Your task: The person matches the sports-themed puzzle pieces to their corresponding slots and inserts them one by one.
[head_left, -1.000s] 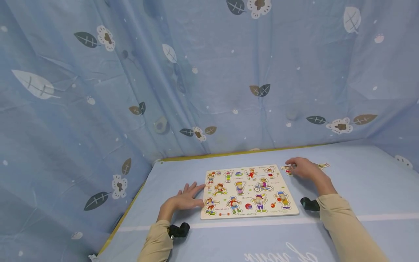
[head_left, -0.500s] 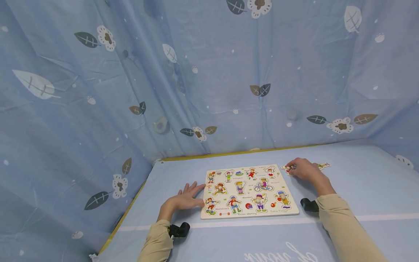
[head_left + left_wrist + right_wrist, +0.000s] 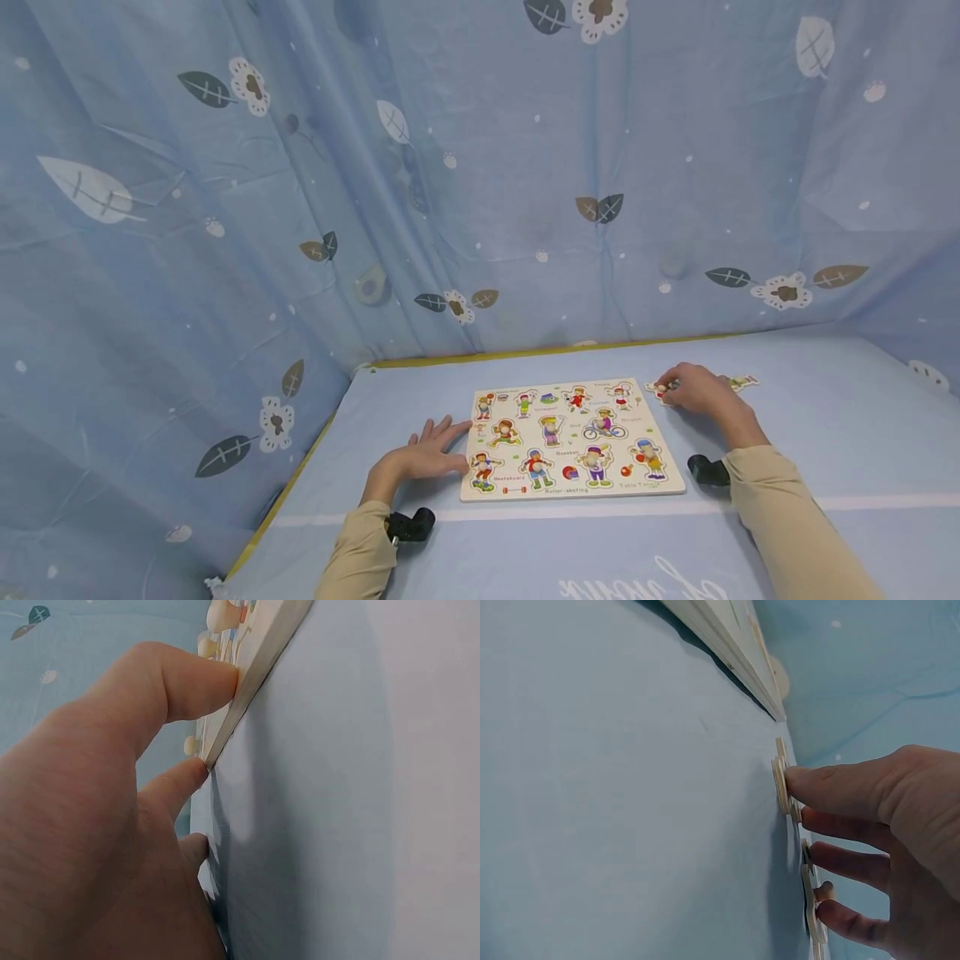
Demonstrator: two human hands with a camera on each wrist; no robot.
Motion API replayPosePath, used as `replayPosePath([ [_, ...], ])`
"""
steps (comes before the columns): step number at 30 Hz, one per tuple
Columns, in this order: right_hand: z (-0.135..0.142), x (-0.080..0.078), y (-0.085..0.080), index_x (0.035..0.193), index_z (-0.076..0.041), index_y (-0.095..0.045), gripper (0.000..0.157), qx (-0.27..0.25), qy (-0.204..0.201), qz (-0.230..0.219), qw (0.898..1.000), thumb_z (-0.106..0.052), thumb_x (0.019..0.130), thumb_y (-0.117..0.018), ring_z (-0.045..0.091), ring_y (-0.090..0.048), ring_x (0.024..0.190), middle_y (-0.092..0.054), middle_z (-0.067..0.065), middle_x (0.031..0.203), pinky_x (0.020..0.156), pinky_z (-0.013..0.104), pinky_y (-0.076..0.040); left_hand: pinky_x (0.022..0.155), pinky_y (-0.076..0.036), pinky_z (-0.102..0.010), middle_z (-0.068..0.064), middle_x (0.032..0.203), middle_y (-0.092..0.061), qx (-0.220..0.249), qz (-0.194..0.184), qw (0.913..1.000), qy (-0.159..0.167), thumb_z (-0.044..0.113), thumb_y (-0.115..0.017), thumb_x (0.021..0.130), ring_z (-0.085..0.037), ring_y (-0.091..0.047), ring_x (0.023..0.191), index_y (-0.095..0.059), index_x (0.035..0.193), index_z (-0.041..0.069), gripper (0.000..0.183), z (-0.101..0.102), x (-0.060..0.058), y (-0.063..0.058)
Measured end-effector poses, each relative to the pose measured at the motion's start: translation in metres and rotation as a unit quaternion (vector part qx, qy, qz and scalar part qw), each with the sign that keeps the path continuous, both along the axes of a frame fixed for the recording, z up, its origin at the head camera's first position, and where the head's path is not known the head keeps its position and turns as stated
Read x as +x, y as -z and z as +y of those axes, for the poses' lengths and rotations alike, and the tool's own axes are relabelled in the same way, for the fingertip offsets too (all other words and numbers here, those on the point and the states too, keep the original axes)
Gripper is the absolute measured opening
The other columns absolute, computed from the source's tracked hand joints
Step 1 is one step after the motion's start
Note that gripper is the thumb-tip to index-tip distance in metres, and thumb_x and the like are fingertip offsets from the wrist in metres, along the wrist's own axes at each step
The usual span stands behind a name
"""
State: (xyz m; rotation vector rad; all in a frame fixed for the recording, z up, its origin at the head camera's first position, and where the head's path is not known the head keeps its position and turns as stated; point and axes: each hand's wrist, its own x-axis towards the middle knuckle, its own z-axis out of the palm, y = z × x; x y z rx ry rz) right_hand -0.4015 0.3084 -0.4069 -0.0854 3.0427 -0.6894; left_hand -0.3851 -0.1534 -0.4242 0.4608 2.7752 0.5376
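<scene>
A wooden peg puzzle board (image 3: 525, 433) with sports figures lies flat on the table. My left hand (image 3: 427, 454) has its fingers spread at the board's left side; in the left wrist view, thumb and fingertips touch the board's edge (image 3: 259, 667). To the right of the board, my right hand (image 3: 697, 387) pinches a figure-shaped puzzle piece (image 3: 660, 394) with thumb and index finger, largely covering it. In the right wrist view the thumb rests on this piece (image 3: 780, 787). A second puzzle piece (image 3: 745, 381), with a round knob (image 3: 825, 892), lies under the other fingers.
The table bears a light blue cloth (image 3: 570, 533) with a white stripe and lettering. A blue patterned curtain (image 3: 495, 167) hangs behind and to the left, with a yellow edge (image 3: 480, 357) along the table's back. A black camera mount sits on each wrist.
My right fingers have lowered slightly onto the puzzle piece, covering more of it. The left hand and the board stay still. The head view has shifted slightly.
</scene>
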Motion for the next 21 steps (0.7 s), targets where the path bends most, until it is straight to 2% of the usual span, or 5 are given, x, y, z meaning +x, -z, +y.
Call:
replayPosePath([
  [9,-0.0001,-0.0018,0.0023,0.107,0.000,-0.073,0.025,0.005,0.011,0.017,1.000,-0.016,0.087,-0.068,0.032,-0.057,0.091,-0.066,0.021,0.109,0.087,0.067,-0.038,0.119,-0.005,-0.064,-0.015,0.165,-0.013,0.003,-0.002,1.0000,0.002,0.050,-0.061,0.077,-0.042,-0.001,0.151,-0.032,0.155,0.025,0.087,0.0005,0.0031,-0.0036],
  [12,-0.0003,-0.0019,0.0025,0.104,-0.001,-0.073,0.023,0.007,0.012,0.017,1.000,-0.016,0.088,-0.069,0.029,-0.056,0.086,-0.067,0.019,0.106,0.085,0.062,-0.042,0.119,-0.006,-0.064,-0.015,0.165,-0.014,0.005,-0.001,1.0000,0.003,0.050,-0.061,0.077,-0.042,-0.001,0.151,-0.032,0.155,0.025,0.087,-0.0002,0.0044,-0.0037],
  [17,0.0041,-0.0024,0.0040,0.102,0.001,-0.073,0.021,-0.004,-0.005,0.035,0.999,-0.013,0.088,-0.068,0.029,-0.057,0.087,-0.068,0.019,0.103,0.081,0.051,-0.048,0.118,-0.006,-0.064,-0.016,0.165,-0.014,0.006,0.001,1.0000,0.005,0.049,-0.061,0.077,-0.043,-0.001,0.151,-0.034,0.155,0.026,0.086,-0.0001,0.0052,-0.0040],
  [21,0.0073,-0.0023,0.0042,0.104,0.003,-0.072,0.023,-0.018,-0.005,0.044,0.999,-0.013,0.088,-0.067,0.029,-0.056,0.088,-0.067,0.019,0.103,0.081,0.050,-0.049,0.118,-0.006,-0.065,-0.016,0.165,-0.015,0.008,0.003,0.9999,0.005,0.050,-0.061,0.076,-0.042,-0.001,0.151,-0.034,0.155,0.025,0.087,0.0009,0.0046,-0.0043],
])
